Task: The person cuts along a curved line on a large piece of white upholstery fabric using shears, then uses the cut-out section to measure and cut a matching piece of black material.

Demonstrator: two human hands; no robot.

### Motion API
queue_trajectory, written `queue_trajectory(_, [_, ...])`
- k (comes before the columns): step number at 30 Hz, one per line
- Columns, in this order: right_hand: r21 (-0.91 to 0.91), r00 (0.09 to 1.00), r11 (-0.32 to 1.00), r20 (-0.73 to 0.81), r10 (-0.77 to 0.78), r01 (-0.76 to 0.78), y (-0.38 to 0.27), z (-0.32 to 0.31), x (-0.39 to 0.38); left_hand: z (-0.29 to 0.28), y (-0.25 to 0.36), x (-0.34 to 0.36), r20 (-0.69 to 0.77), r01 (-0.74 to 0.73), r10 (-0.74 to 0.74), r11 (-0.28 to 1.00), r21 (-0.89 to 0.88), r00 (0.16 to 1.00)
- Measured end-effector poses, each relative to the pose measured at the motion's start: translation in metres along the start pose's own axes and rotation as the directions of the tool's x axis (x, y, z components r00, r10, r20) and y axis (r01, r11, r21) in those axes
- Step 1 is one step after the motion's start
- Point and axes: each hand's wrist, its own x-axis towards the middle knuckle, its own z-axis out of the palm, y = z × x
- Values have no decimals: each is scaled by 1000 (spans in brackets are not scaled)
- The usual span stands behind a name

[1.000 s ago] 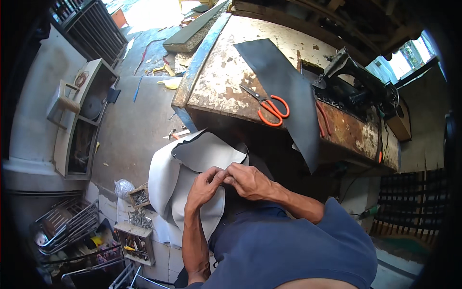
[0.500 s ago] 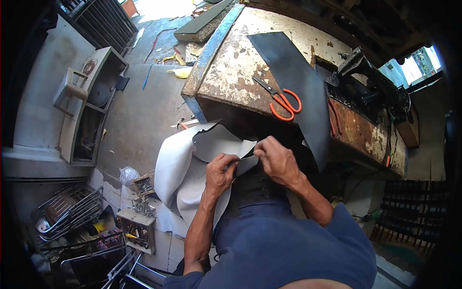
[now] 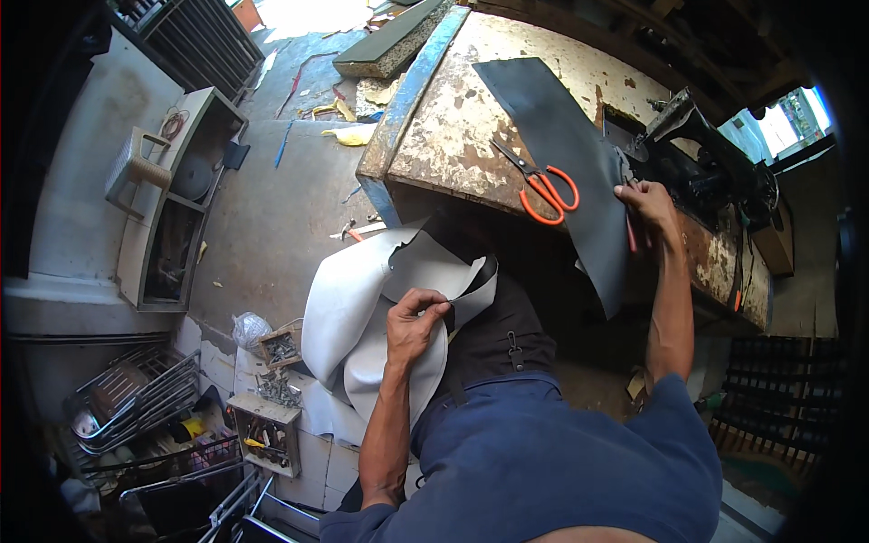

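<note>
My left hand (image 3: 415,323) pinches the edge of a large pale grey sheet of material (image 3: 348,312) that lies folded over my lap and hangs toward the floor. My right hand (image 3: 644,200) is stretched out to the worn workbench (image 3: 453,127), its fingers on the dark sheet (image 3: 561,145) draped over the bench edge, close to the black sewing machine (image 3: 706,167). I cannot tell whether it grips anything. Orange-handled scissors (image 3: 543,185) lie on the dark sheet, just left of that hand.
A grey cabinet (image 3: 172,199) stands on the concrete floor at left. Small wooden boxes of nails (image 3: 272,398) and wire racks (image 3: 127,398) sit beside my left leg. Scraps and a plank (image 3: 389,41) lie on the floor beyond the bench.
My right hand has let go of the pale sheet on my lap and reached up to the dark sheet on the bench. The left hand still holds the pale sheet.
</note>
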Motion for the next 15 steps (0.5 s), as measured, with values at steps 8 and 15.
queue_trajectory(8, [601,894,662,-292,-339,448,11,-27,-72,0,30,-12,55,-157,147,904,397,988])
queue_trajectory(15, [669,857,733,304,-416,119,-67,20,-201,2,24,-27,-30,-121,161,839,531,986])
